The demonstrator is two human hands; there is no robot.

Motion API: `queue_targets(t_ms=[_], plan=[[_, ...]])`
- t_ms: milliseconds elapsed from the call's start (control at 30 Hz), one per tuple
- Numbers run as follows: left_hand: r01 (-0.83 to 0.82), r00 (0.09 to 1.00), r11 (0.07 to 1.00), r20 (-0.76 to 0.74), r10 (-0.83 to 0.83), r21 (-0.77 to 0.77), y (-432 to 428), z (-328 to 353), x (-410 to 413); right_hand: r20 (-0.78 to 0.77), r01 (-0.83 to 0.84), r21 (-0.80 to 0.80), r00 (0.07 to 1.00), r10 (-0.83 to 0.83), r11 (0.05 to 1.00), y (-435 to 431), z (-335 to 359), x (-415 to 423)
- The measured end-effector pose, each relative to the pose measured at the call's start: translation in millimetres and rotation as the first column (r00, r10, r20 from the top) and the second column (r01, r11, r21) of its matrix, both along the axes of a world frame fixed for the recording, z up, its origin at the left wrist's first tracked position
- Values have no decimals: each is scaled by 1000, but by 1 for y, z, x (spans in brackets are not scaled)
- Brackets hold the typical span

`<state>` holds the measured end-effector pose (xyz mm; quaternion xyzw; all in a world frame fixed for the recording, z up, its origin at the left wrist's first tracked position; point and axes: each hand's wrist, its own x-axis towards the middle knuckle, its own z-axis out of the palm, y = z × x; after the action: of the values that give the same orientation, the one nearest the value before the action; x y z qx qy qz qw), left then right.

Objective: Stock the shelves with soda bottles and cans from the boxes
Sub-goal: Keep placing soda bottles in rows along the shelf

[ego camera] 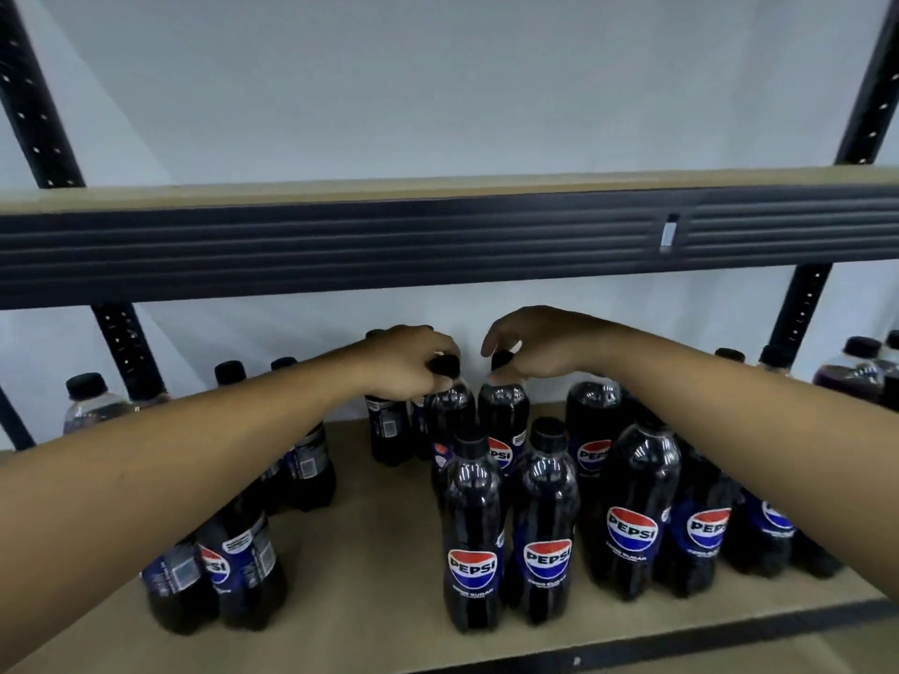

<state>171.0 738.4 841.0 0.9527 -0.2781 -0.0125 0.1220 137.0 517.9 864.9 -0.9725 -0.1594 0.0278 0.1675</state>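
**Both hands on bottle caps at the back of the lower shelf**

Two bare forearms reach in over the lower shelf point(369, 566), a pale board in a black metal frame. The left hand point(408, 364) has its grip closed over the black cap of the left bottle point(450, 411), with the fingers curled round the top. The right hand point(530, 350) has its grip pinched on the cap of the right bottle point(503, 415), thumb and fingertips meeting on it.

These two dark cola bottles are upright and just beside each other, near the middle of the shelf and towards the back. Their bases are hidden, so I cannot tell whether they rest on the board or are lifted off it.

Directly in front of them stands a front pair of bottles point(472, 542), labels facing out. To the right, under the right forearm, is a right cluster of bottles point(632, 518), packed close. To the left, partly covered by the left forearm, is a left cluster of bottles point(243, 566) with their labels turned away.

A clear bottle point(90, 401) stands at the far left by a black upright point(129, 352). More bottles point(851, 372) show at the far right edge. Above runs the upper shelf point(340, 240), with a white wall point(438, 90) behind.
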Motion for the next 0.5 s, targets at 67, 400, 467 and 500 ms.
queue_targets(t_ms=[67,400,467,500], plan=[[10,1000,999,0,-11,-38,-1,-2,-1,53,22,-22,998,-20,1000,3,-2,2],[43,997,981,-48,-52,-187,3,-5,-4,38,6,86,999,-9,996,-7,-12,5],[42,997,979,-51,-53,-200,2,-5,-3,30,-10,94,1000,8,995,-8,-13,4],[36,997,977,-55,-48,-211,2,-7,-3,26,-16,89,1000,14,996,-9,-13,5]])
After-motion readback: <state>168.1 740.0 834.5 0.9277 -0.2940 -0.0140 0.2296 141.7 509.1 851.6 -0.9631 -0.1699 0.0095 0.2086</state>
